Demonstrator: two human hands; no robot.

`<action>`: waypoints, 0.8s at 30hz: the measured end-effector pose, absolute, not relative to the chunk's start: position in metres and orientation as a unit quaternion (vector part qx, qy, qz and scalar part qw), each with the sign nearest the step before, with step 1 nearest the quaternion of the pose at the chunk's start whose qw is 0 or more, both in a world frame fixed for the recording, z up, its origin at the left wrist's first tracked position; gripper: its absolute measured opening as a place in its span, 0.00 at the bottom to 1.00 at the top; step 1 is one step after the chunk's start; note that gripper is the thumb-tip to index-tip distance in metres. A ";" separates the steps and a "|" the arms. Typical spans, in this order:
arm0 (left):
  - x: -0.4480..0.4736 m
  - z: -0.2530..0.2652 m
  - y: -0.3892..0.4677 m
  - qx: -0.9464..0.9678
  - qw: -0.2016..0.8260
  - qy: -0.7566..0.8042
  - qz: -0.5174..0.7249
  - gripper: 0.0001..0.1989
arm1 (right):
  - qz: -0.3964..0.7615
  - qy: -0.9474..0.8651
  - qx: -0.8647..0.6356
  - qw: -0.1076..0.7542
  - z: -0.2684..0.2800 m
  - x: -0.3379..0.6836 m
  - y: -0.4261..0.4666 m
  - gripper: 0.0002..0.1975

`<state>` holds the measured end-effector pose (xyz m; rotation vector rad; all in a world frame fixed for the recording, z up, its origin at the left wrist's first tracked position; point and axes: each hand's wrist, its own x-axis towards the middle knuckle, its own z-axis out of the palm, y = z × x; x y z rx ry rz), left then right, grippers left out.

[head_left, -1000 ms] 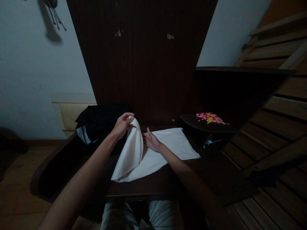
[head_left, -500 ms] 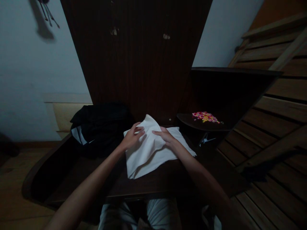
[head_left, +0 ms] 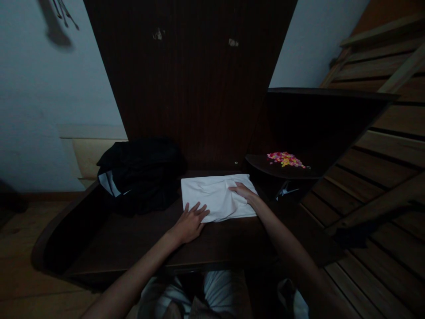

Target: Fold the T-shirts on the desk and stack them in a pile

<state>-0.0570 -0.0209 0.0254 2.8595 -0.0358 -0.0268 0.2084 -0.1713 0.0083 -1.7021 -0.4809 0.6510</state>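
A white cloth (head_left: 209, 190), folded into a rough rectangle with creases across its top, lies on the dark wooden surface. My left hand (head_left: 191, 221) rests on its front left edge, palm down, with the fingers spread. On the right part of the cloth lies my right hand (head_left: 245, 191), its fingers stretched toward the left. Wrinkles run through the fabric around those fingers. Neither hand has the cloth lifted.
Dark clothing (head_left: 142, 173) is heaped to the left of the cloth. Small pink, red and yellow pieces (head_left: 285, 159) cover part of a rounded shelf (head_left: 262, 166) at the right. A slatted wooden frame (head_left: 381, 177) stands far right.
The raised left part of the cloth has been folded over and laid down. My left hand has let go and moved toward me; my right hand has shifted slightly right and down.
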 end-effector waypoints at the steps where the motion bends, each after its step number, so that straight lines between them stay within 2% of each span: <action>1: -0.059 0.028 -0.014 0.991 0.131 -0.015 -0.013 0.27 | 0.287 -0.215 -0.724 0.589 0.009 0.205 -0.168 0.16; 9: -0.092 0.031 0.049 0.991 0.129 0.023 -0.033 0.36 | 0.360 -0.262 -0.653 0.613 0.015 0.157 -0.139 0.26; 14: -0.110 0.037 0.064 0.980 0.192 0.050 -0.013 0.23 | 0.402 -0.267 -0.619 0.620 0.017 0.146 -0.137 0.24; 17: -0.109 0.040 0.056 0.981 0.182 0.064 0.003 0.22 | 0.394 -0.266 -0.625 0.620 0.017 0.151 -0.142 0.21; 20: -0.098 0.039 0.039 0.987 0.139 0.074 0.041 0.25 | 0.393 -0.264 -0.612 0.634 0.022 0.153 -0.147 0.23; 24: -0.075 0.035 0.020 0.990 0.102 0.073 0.060 0.33 | 0.388 -0.258 -0.597 0.653 0.040 0.154 -0.159 0.29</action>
